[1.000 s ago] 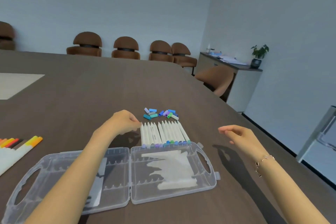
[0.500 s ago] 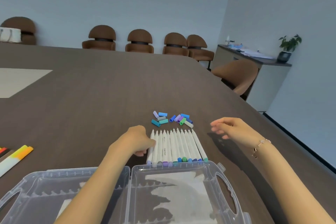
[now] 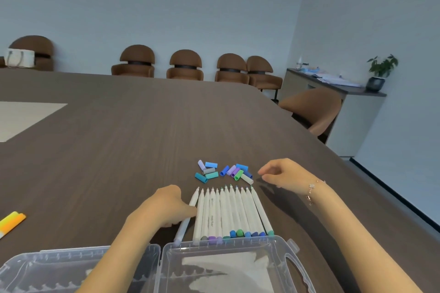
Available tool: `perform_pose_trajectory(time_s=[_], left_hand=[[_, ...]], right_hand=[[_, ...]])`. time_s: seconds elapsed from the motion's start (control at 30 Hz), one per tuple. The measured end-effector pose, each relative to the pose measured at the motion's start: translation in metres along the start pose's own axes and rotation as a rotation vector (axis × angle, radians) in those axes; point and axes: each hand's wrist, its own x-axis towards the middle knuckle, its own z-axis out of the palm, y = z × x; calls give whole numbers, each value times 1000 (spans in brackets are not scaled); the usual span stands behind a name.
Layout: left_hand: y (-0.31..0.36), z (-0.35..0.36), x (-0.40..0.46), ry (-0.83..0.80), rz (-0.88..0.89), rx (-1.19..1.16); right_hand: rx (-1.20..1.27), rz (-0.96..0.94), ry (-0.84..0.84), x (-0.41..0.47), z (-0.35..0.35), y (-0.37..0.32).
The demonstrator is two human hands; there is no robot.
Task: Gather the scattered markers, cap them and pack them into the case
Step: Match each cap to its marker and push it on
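Head view, forward-down, near table (image 3: 119, 150)

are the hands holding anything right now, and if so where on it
The left hand grips the leftmost marker around mid-barrel, angled out of the row. The right hand holds nothing, fingers loosely curled beside the caps.

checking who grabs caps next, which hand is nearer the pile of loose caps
Right. The right hand hovers just right of the pile of loose caps; the left hand sits nearer the camera, gripping the leftmost marker.

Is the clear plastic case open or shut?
Open: both halves of the clear plastic case lie spread flat on the brown table, insides facing up.
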Motion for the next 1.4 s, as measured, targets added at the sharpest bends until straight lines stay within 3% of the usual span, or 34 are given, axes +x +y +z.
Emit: perform_pose_trajectory(time_s=[0.23,0.43,0.8,0.97,1.23,1.4], left_hand=[[0,-20,-9,-148,38,-356],[5,-28,-11,-180,113,-438],[-16,-32,5,-66,57,-551],[-23,-25,-3,-142,54,-680],[0,-23,-6,-123,124,-581],[-8,-36,-19,-65,137,-467]], right_hand=[[48,-100,57,39,10,-25],[-34,-129,40,58,29,-31],[-209,-213,90,65,49,-36],[-223,-207,104,63,55,-40],[-160,-175,79,61,44,-35],[-179,-188,-29,59,36,-25]])
